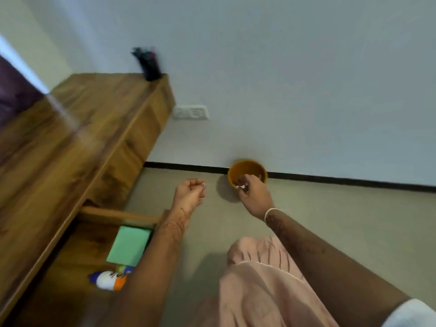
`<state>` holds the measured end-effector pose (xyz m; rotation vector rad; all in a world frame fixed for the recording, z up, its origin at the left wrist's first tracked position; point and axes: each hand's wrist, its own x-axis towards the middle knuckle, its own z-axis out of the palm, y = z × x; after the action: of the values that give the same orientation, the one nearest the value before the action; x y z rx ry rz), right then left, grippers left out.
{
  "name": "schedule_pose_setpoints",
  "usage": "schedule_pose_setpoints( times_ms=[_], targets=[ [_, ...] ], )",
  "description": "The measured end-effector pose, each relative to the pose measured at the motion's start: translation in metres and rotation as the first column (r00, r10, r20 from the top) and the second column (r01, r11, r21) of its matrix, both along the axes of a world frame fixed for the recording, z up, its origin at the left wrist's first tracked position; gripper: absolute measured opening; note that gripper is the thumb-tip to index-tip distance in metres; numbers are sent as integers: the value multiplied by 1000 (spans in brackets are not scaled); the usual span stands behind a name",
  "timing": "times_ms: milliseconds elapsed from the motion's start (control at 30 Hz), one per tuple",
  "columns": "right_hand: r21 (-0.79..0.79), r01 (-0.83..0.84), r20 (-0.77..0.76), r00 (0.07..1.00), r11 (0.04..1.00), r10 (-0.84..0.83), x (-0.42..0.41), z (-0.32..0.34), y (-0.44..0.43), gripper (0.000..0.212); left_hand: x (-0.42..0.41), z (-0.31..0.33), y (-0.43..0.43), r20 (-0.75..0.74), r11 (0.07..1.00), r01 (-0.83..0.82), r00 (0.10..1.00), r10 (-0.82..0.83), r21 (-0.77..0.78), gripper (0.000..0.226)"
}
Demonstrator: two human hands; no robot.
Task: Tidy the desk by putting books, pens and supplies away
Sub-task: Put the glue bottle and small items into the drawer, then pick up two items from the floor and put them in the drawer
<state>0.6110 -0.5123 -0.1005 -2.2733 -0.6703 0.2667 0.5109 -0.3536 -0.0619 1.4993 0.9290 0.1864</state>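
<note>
In the open wooden drawer (118, 214) under the brown wooden worktop (70, 138) lie a mint-green square pad (128, 247) and, just beside it, a white plastic bottle with a blue cap and orange label (109, 279). Further out, the left hand (188, 193) hangs with fingers curled in; whether it holds anything I cannot tell. The right hand (254, 197) pinches a small white scrap (241, 186) over the mouth of a round mustard-yellow bin (247, 167) standing on the floor against the wall. At the worktop's far end stands a blurred black pen holder (149, 67) with dark pens in it.
</note>
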Motion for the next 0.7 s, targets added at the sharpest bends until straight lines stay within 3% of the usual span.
schedule_pose_setpoints(
  times_ms=[200,333,700],
  targets=[
    [1,367,-81,927,930,-366,-28,-16,-131,25,36,-16,-104,-29,938,339,939,-342,-64,9],
    [-10,592,-147,796,806,-587,-62,-30,-218,24,46,-20,-188,-58,833,548,832,-552,-80,13],
    [-12,899,-318,411,437,-854,-177,-65,-403,21,16,-39,-386,-119,560,820,548,-828,-120,16]
  ],
)
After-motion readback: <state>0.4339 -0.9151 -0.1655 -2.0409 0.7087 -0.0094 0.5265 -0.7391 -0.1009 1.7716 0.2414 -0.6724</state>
